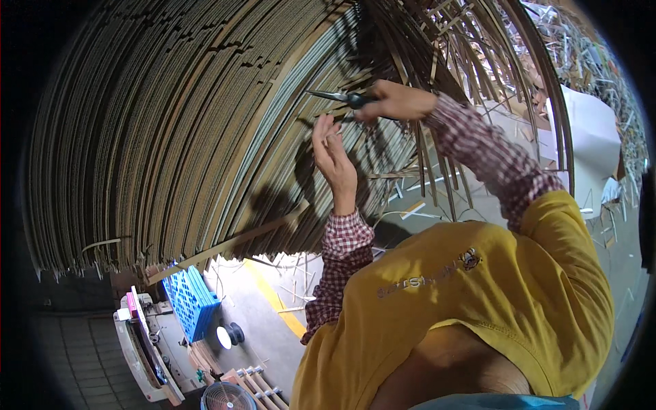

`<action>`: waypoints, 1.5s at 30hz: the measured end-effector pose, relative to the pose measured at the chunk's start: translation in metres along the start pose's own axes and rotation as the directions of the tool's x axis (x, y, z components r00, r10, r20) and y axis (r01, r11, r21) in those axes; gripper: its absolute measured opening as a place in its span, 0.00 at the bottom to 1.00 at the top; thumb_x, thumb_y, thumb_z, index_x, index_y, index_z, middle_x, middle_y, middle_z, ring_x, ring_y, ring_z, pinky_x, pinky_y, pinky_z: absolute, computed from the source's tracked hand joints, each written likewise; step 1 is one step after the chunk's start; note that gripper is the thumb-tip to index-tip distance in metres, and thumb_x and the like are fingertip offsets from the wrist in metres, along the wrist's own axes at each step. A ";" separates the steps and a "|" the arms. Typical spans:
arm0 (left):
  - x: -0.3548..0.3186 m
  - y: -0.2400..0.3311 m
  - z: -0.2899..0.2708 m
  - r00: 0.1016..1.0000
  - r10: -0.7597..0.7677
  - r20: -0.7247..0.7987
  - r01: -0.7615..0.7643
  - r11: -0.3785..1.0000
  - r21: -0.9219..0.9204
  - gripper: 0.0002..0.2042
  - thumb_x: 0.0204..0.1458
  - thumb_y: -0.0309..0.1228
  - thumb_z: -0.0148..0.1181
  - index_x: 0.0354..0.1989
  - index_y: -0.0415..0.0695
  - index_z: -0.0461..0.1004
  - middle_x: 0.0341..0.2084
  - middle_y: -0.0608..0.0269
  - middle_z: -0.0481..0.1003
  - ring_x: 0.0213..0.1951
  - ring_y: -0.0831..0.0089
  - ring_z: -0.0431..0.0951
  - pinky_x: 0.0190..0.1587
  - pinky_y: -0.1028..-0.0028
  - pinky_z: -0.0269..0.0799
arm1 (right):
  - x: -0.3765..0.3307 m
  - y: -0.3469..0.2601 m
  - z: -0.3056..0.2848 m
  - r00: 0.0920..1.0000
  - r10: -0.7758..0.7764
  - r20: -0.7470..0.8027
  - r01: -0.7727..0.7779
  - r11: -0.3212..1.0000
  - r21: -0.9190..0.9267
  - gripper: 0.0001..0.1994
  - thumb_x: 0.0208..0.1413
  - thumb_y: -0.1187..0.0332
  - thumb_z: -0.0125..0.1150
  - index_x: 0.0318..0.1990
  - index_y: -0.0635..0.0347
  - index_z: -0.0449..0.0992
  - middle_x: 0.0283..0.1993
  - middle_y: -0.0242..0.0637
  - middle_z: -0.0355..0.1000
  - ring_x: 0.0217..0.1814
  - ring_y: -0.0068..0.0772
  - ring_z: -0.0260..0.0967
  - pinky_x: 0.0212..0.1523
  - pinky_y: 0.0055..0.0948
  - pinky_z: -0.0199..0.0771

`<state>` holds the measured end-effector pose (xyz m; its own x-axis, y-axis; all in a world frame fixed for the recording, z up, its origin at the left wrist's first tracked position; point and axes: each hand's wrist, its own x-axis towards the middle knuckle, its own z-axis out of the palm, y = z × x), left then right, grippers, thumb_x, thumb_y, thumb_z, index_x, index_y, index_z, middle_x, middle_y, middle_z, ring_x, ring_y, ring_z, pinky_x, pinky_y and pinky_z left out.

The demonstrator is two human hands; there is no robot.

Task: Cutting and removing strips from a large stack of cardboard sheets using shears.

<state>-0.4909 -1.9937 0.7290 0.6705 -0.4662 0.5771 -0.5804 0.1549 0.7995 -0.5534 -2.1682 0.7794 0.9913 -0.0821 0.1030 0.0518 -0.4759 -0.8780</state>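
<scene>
A large stack of corrugated cardboard sheets fills the upper left, its layered edges in front of me. My right hand is closed round the dark handle of a pointed tool; its slim metal tip points left at the stack. Whether the tool is scissors or pliers I cannot make out. Just below the tool, my left hand is raised close to the board edges with its fingers stretched up, and no object shows in it. Many narrow cardboard strips hang loose beside and beyond my right hand.
White sheet material and a heap of shredded scraps lie at the right. Below the stack are a blue plastic crate, a spool, a fan and a pallet jack. Offcuts litter the floor.
</scene>
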 end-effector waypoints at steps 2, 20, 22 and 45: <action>-0.002 0.002 -0.003 1.000 0.008 -0.030 -0.008 1.000 0.027 0.25 0.58 0.45 0.31 0.54 0.35 0.56 0.48 0.47 0.63 0.44 0.63 0.69 0.46 0.67 0.65 | 0.034 0.012 0.008 0.997 -0.074 -0.037 0.074 0.997 0.008 0.20 0.49 0.52 0.53 0.27 0.64 0.76 0.26 0.40 0.70 0.27 0.28 0.65 0.31 0.30 0.64; -0.016 0.022 -0.021 0.962 0.272 -0.028 -0.258 0.938 0.232 0.17 0.58 0.34 0.36 0.44 0.33 0.65 0.38 0.50 0.69 0.39 0.64 0.72 0.41 0.70 0.68 | -0.152 0.189 0.028 0.764 0.644 -0.021 -0.641 0.757 -0.126 0.12 0.50 0.63 0.51 0.25 0.64 0.72 0.14 0.29 0.63 0.17 0.23 0.59 0.19 0.26 0.60; -0.009 0.022 -0.021 0.933 0.356 -0.046 -0.324 0.890 0.321 0.16 0.58 0.33 0.37 0.43 0.33 0.65 0.38 0.50 0.70 0.40 0.65 0.71 0.41 0.71 0.68 | -0.176 0.170 0.018 0.721 0.657 0.221 -0.606 0.752 -0.261 0.14 0.46 0.59 0.58 0.30 0.62 0.74 0.16 0.33 0.64 0.18 0.22 0.59 0.21 0.28 0.62; 0.005 0.026 -0.048 0.895 0.370 -0.247 -0.212 0.843 0.494 0.24 0.58 0.45 0.31 0.40 0.35 0.67 0.35 0.53 0.69 0.37 0.65 0.72 0.39 0.68 0.69 | 0.045 0.041 0.043 0.991 -0.038 -0.125 0.032 0.998 -0.050 0.19 0.52 0.57 0.51 0.27 0.69 0.71 0.16 0.36 0.64 0.17 0.28 0.60 0.21 0.32 0.62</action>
<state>-0.4811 -1.9503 0.7607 0.4997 -0.1449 0.8540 -0.8600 -0.2006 0.4692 -0.5019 -2.1534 0.7279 0.9658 -0.1725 0.1935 0.0771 -0.5215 -0.8498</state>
